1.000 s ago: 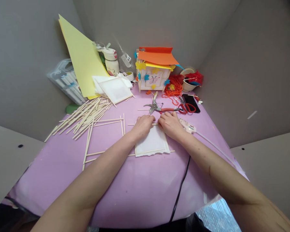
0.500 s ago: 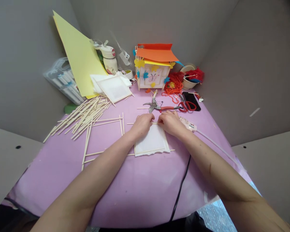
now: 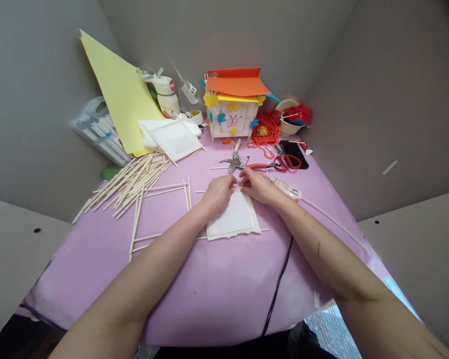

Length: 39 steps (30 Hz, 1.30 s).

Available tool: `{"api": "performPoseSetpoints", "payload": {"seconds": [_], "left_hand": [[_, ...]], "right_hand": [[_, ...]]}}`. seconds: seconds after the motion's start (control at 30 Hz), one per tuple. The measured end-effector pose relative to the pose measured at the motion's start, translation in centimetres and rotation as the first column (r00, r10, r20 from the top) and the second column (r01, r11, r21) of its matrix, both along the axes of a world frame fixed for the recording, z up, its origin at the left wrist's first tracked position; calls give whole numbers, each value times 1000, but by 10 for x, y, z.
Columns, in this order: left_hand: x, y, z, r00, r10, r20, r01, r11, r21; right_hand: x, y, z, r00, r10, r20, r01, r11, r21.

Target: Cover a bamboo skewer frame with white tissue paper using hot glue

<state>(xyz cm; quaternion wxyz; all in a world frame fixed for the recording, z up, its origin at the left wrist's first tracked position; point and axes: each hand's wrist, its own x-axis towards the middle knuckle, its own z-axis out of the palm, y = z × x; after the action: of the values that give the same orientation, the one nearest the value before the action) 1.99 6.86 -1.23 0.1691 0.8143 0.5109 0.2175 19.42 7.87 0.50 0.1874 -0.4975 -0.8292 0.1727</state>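
Note:
A white, cloth-like sheet [image 3: 234, 214] lies over a square frame of thin wooden sticks on the purple tabletop, its near edge ragged. My left hand [image 3: 220, 192] is closed at the sheet's far left corner, fingers curled onto the stick edge. Close beside it, my right hand [image 3: 258, 185] has its fingers bent and pinched on the far edge, toward the right. The fingertips partly hide that edge. Just beyond my hands lie red-handled pruning shears [image 3: 235, 162]. A patterned glue gun [image 3: 285, 188] rests to the right of my right hand.
At left are a heap of wooden sticks [image 3: 134, 182] and an open stick frame [image 3: 164, 188]. Behind stand a small decorated house [image 3: 234, 112], white framed panels [image 3: 177, 138] and a bottle [image 3: 168, 102]. Red scissors [image 3: 287, 162] overlap a phone [image 3: 295, 153]. A black cable [image 3: 279, 289] crosses the front.
My right hand has shifted slightly left and lifted its knuckles a little at the sheet's far edge. My left hand stays in place. The whole view has moved slightly.

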Motion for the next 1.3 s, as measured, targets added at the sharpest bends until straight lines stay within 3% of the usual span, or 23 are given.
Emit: {"api": "performPoseSetpoints", "payload": {"seconds": [0.1, 0.23, 0.37, 0.47, 0.53, 0.63, 0.7, 0.8, 0.9, 1.03, 1.3], "left_hand": [[-9, -3, 9, 1000, 0, -4, 0, 1000, 24], [-48, -4, 27, 994, 105, -18, -103, 991, 88], [-85, -6, 38, 986, 164, -42, -167, 983, -74], [-89, -9, 36, 990, 137, -15, -138, 982, -126], [-84, -10, 31, 994, 105, -6, -105, 986, -128], [-75, -8, 25, 996, 81, -24, -83, 990, -118], [-71, -6, 22, 995, 88, -41, -92, 989, -117], [-68, -5, 19, 994, 100, -34, -103, 988, -113], [-67, -6, 17, 995, 102, -9, -102, 989, -104], [-67, -6, 14, 995, 99, 20, -97, 990, -98], [-69, -5, 10, 992, 108, 69, -100, 988, -114]], "right_hand": [[2, -2, -1, 1000, 6, -9, -6, 1000, 17], [2, -2, -2, 1000, 7, -16, -6, 999, 42], [0, 0, 4, 1000, -7, -28, 9, 998, 65], [3, -1, 22, 981, -80, -178, 105, 985, 138], [7, -5, 37, 922, -145, -358, 227, 953, 199], [7, -11, 49, 860, -194, -472, 303, 938, 166], [-2, -13, 47, 895, -181, -407, 247, 962, 117], [-26, -9, 31, 986, -51, -161, 68, 992, 108], [-49, -2, 15, 999, 44, 13, -45, 996, 74], [-64, 2, 6, 995, 77, 62, -79, 997, 27], [-66, 3, 2, 997, 66, 32, -65, 997, -40]]}}
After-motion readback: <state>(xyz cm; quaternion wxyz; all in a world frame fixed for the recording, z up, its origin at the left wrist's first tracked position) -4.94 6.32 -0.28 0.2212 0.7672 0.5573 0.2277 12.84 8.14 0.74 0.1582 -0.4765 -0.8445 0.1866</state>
